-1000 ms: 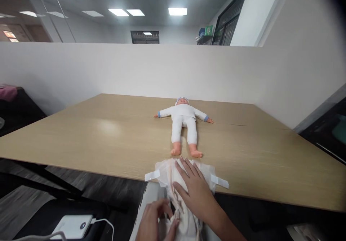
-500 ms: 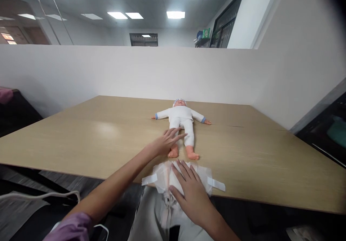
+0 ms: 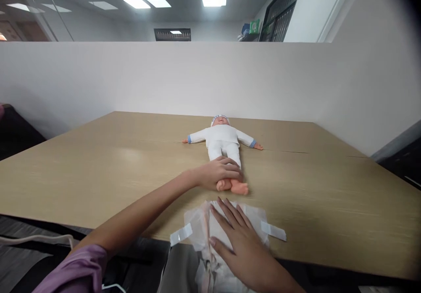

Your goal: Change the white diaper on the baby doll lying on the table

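Observation:
A baby doll [image 3: 223, 136] in a white suit with blue cuffs lies on its back, arms spread, its bare feet towards me. My left hand [image 3: 221, 173] is closed around both lower legs, which are drawn together above the feet. Nearer me, an opened white diaper [image 3: 212, 223] lies at the table's front edge, its lower part hanging over my lap. Its fastening tabs stick out to both sides. My right hand [image 3: 237, 240] rests flat on the diaper with the fingers spread. Part of the diaper is hidden under that palm.
The wooden table [image 3: 131, 183] reaches back to a white partition wall [image 3: 158, 78]. A dark chair [image 3: 19, 130] stands beyond the left edge, and a dark object [image 3: 401, 166] is at the right. A white cable [image 3: 36, 239] runs at the lower left.
My left hand has come down from above the doll's legs and closed around them, bringing the feet together. My right hand stays on the diaper. The view has tilted slightly downward.

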Demonstrator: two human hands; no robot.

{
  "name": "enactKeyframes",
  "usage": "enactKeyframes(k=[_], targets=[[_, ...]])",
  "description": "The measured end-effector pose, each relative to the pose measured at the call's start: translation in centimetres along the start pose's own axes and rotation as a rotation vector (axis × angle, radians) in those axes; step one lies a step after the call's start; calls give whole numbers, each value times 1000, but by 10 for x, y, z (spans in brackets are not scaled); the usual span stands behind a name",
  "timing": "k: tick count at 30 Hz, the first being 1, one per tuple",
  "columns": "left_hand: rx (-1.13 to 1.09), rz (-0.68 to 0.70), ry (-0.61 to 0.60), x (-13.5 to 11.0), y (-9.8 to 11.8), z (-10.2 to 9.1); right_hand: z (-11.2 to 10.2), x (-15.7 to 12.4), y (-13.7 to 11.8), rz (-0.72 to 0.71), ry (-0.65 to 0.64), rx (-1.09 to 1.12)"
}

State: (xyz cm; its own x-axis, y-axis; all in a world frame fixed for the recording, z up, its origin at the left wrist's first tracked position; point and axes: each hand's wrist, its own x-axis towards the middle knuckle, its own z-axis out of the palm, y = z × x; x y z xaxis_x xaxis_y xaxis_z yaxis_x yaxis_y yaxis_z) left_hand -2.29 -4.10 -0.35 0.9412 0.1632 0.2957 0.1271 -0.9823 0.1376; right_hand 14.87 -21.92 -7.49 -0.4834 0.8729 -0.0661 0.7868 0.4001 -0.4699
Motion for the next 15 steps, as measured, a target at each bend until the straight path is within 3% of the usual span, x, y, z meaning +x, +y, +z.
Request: enactKeyframes(k=[4,8,15], targets=[[-267,-66,148,13,-5,-43,-15,24,17,-75,-34,9],[-384,-209,286,22,-16,-81,-22,65,33,-146,1,-56],[-454,-214,460,23,-37,-102,-39,172,70,-163,147,-195]])
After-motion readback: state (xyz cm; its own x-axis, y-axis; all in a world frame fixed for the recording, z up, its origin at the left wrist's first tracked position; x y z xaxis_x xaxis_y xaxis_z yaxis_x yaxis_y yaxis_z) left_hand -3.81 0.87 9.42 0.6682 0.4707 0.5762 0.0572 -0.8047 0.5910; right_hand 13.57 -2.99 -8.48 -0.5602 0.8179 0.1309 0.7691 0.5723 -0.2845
